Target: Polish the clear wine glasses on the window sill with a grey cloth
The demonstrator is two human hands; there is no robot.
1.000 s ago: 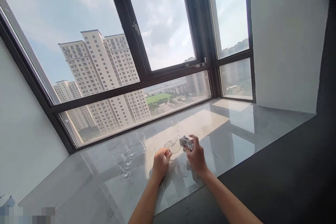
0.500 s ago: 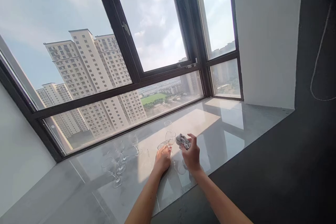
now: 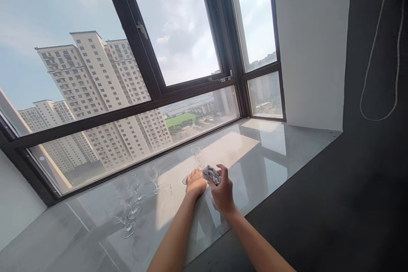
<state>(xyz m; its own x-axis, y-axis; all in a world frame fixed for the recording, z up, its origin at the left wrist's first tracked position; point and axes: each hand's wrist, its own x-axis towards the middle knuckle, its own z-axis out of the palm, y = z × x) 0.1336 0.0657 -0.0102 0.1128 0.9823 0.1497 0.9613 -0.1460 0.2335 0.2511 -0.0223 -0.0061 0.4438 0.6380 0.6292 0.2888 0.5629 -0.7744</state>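
Note:
My left hand (image 3: 195,183) is closed around a clear stemmed glass, mostly hidden by the fingers; a glassy edge shows at its left side. My right hand (image 3: 222,191) grips a crumpled grey-and-white cloth (image 3: 211,174) close beside the left hand, its index finger raised. The cloth covers the spot where the held glass's bowl would be. Just behind both hands another clear stemmed glass (image 3: 198,158) stands upright on the glossy sill.
Several clear stemmed glasses (image 3: 129,212) stand to the left on the tiled window sill (image 3: 172,212). Dark-framed windows (image 3: 156,102) rise behind it. The sill's front edge runs diagonally at the right, and a looped cord (image 3: 361,106) hangs on the dark wall.
My view has turned slightly right, so everything sits further left. The cloth in my right hand has come against the left hand, and the held glass's bowl, visible before, is now hidden.

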